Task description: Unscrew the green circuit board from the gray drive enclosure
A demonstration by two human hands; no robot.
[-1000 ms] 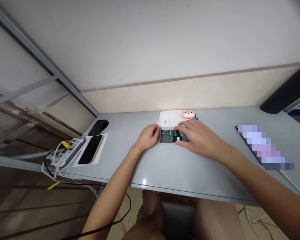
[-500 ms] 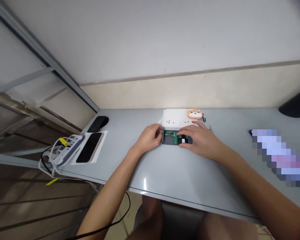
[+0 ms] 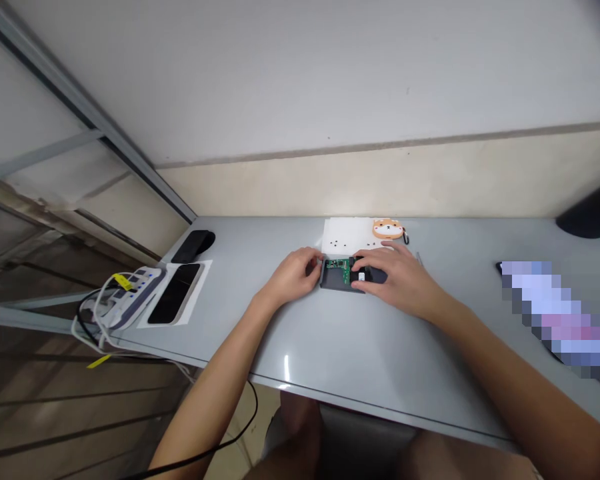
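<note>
A shallow dark grey casing (image 3: 333,279) lies on the desk between my hands. My left hand (image 3: 296,275) is closed at its left end, thumb and fingertips gripping the edge. Inside the casing is a green circuit board (image 3: 347,272), joined to a black part with a small white label (image 3: 361,277). Thumb and fingers of my right hand (image 3: 401,279) grip this black part from the right and hide some of it. Just behind the casing is a white sheet (image 3: 347,230) with several tiny dark screws (image 3: 335,243) on it.
An orange-and-white animal-face case (image 3: 387,229) sits on the sheet's right end. On the left are a phone (image 3: 175,293), a black object (image 3: 193,246) and a power strip (image 3: 135,297) with cables. A blurred-out device (image 3: 555,313) lies right, below a black cylinder (image 3: 590,210).
My right hand has shifted slightly left with the board and black part, showing more of the casing's right side. My left hand stays at the left end. The whole view has shifted a little.
</note>
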